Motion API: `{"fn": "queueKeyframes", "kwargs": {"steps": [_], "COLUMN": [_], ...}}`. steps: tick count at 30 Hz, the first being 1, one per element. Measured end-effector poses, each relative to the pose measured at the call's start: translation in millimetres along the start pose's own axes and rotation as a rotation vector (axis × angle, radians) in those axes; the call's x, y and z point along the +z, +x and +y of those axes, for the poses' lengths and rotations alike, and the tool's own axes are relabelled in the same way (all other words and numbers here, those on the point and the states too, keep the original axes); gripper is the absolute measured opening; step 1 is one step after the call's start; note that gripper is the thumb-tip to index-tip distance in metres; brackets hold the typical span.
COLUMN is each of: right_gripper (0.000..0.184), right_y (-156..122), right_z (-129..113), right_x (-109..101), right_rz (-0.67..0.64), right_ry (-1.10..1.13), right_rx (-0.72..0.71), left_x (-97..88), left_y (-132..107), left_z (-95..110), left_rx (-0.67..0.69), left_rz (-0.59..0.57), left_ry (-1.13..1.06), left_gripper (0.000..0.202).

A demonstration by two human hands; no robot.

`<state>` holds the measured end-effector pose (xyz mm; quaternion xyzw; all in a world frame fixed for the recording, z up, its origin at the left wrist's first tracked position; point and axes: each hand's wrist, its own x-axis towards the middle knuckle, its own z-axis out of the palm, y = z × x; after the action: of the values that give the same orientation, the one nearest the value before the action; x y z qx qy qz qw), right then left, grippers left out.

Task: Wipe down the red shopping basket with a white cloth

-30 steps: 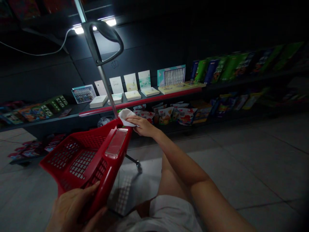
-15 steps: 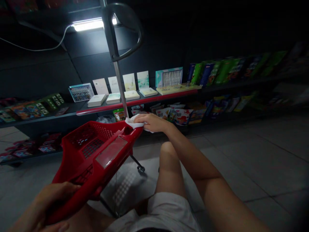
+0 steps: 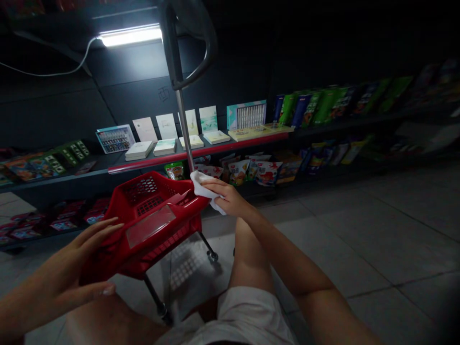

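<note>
Open floor (image 3: 359, 220) at right, cart pole (image 3: 184, 125) before shelf (image 3: 255, 140)

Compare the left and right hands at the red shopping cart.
The left hand is spread open; the right hand is bent over a white cloth. The left hand appears empty; the right hand holds the white cloth. The left hand is at the near end of the red shopping cart; the right hand is near the metal pole. Both are bare.
</note>
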<state>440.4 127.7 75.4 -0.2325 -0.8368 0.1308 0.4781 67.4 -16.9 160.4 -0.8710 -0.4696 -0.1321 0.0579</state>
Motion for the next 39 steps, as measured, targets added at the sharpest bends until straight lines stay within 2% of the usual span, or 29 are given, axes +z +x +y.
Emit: {"fn": "queueKeyframes", "kwargs": {"steps": [1,3,5,7,10,12,15,18,20,22,24,26,29,32,34,35,37,39], "right_gripper": [0.056,0.054,0.053,0.052,0.049,0.047,0.044,0.053,0.058,0.058,0.054,0.047,0.038,0.038,0.040,0.038,0.037,0.037], "right_y": [-2,-10,-19,-25,-27,-29,-39,-56,-66,-70,-70,-66,-42,10,59,85,133,166], "right_z": [-3,-17,-32,-42,-38,-27,-19,-33,-45,-51,-47,-33,-10,-5,-14,-21,-37,-49], "right_x": [3,8,11,11,21,38,77,107,113,112,110,108,95,61,31,17,-5,-15], "right_rz": [0.029,0.051,0.041,0.006,0.041,0.152,0.297,0.442,0.502,0.511,0.493,0.423,0.345,0.513,0.586,0.564,0.463,0.346], "right_ry": [0.001,0.004,0.020,0.036,0.057,0.102,0.203,0.248,0.234,0.201,0.183,0.219,0.337,0.386,0.432,0.476,0.570,0.653], "right_rx": [0.007,-0.020,-0.088,-0.163,-0.191,-0.092,0.145,0.289,0.290,0.218,0.146,0.159,0.326,0.412,0.319,0.257,0.154,0.078], "left_x": [-1.5,0.9,9.6,20.5,31.8,33.8,32.2,31.2,32.2,34.4,37.4,40.6,43.9,45.3,45.5,45.3,44.8,43.8], "left_y": [10,29,49,68,89,96,99,97,97,100,103,105,103,97,92,90,86,81], "left_z": [8,26,50,78,115,130,137,135,135,139,143,146,145,141,139,139,138,137], "left_rx": [0.028,0.022,0.015,0.058,0.024,-0.096,-0.200,-0.210,-0.222,-0.220,-0.227,-0.246,-0.213,-0.155,-0.138,-0.129,-0.114,-0.104], "left_rz": [-0.028,0.004,0.047,0.027,-0.061,-0.122,-0.200,-0.256,-0.261,-0.247,-0.227,-0.212,-0.172,-0.128,-0.122,-0.121,-0.112,-0.097], "left_ry": [0.028,0.090,0.158,0.200,0.232,0.282,0.331,0.346,0.348,0.328,0.313,0.315,0.316,0.322,0.332,0.335,0.337,0.334], "left_gripper": [0.078,0.081,0.079,0.075,0.061,0.049,0.041,0.037,0.034,0.033,0.035,0.037,0.037,0.035,0.033,0.032,0.032,0.031]}}
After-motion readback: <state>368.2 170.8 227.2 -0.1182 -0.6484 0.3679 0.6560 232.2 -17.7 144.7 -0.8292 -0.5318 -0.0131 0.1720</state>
